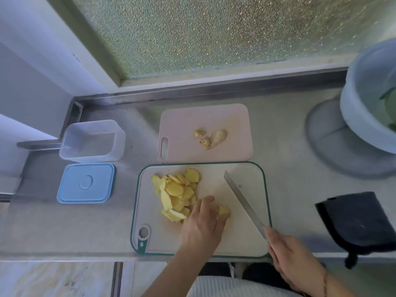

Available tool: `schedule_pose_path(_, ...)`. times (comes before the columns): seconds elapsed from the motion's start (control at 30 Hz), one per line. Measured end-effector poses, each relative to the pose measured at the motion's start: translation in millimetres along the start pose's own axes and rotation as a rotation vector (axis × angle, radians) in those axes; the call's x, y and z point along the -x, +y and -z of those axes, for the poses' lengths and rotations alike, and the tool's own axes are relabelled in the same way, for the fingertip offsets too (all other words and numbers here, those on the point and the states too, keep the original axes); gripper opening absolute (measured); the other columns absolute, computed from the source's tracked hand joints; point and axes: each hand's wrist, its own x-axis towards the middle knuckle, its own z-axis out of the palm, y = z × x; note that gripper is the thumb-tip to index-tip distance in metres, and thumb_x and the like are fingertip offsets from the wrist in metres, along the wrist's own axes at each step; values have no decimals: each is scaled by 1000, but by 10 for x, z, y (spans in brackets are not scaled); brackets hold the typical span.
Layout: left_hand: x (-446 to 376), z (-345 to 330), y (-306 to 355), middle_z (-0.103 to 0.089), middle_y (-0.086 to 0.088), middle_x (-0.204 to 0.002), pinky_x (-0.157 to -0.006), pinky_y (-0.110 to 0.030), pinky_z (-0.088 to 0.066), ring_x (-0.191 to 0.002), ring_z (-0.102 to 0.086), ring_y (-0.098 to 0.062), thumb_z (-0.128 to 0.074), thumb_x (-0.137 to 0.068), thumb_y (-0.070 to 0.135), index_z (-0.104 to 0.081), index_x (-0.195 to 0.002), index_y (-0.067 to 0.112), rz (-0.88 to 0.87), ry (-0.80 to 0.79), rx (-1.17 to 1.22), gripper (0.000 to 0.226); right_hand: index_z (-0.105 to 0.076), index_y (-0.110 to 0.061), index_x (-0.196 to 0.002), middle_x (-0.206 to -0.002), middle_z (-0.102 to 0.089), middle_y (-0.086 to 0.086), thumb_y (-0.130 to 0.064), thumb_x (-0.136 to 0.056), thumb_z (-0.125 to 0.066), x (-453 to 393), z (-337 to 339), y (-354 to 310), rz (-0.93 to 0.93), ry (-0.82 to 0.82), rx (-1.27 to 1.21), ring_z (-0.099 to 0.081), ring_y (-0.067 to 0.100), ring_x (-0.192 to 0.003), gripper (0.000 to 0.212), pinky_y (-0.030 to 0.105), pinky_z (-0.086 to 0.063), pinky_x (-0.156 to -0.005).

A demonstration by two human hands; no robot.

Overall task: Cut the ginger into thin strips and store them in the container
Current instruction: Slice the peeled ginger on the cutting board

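Observation:
A pile of yellow ginger slices (177, 191) lies on the white, green-rimmed cutting board (240, 239). My left hand (203, 224) rests at the pile's right end, fingers closed on a small ginger piece (224, 211). My right hand (293, 258) grips the handle of a knife (242, 200), whose blade lies slanted over the board's right side, apart from the ginger. A clear, empty container (92, 141) stands at the left, with its blue lid (85, 183) lying in front of it.
Behind the white board a pink board (231, 116) carries ginger peel scraps (211, 137). A pale blue basin (364, 99) stands at the far right on a grey base. A dark cloth (357, 221) lies at the right counter edge. A frosted window runs along the back.

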Motion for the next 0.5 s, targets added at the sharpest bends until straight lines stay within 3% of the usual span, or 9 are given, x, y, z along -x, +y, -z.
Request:
schedule_pose_path(0.07,47,-56,-168,-58,-2,-115,-69,-33,-58,-91,-65,-24,-64,-94,31,-56,-119,16,-289,114,8,31,-44,-18,-42,-38,-41,-4,-65,-80,-34,2,-52,23,-10,37,-8,-42,5,-41,61,25,-37,-55)
schedule_pose_path(0.17,31,-144,-458,-57,-5,-122,-83,-39,-56,-102,-60,-27,-62,-98,21,-62,-115,15,-642,78,-60,18,-45,-18,-47,-39,-43,-6,-70,-74,-31,-9,-139,7,-31,56,0,-43,2,-42,60,22,-37,-57)
schedule_pose_path(0.3,-48,-166,-536,-62,-7,-125,-91,-38,-54,-105,-61,-28,-53,-105,26,-66,-119,15,-691,22,-46,22,-40,-17,-55,-45,-38,-4,-76,-77,-31,-76,-243,59,6,89,43,-41,10,-47,63,37,-38,-56)
schedule_pose_path(0.5,-168,-160,-435,-63,-10,-118,-82,-41,-57,-97,-61,-30,-56,-99,22,-71,-110,11,-696,-40,-69,22,-37,-16,-58,-43,-32,-5,-87,-73,-19,-103,-325,58,3,99,78,-31,6,-40,75,27,-29,-50)
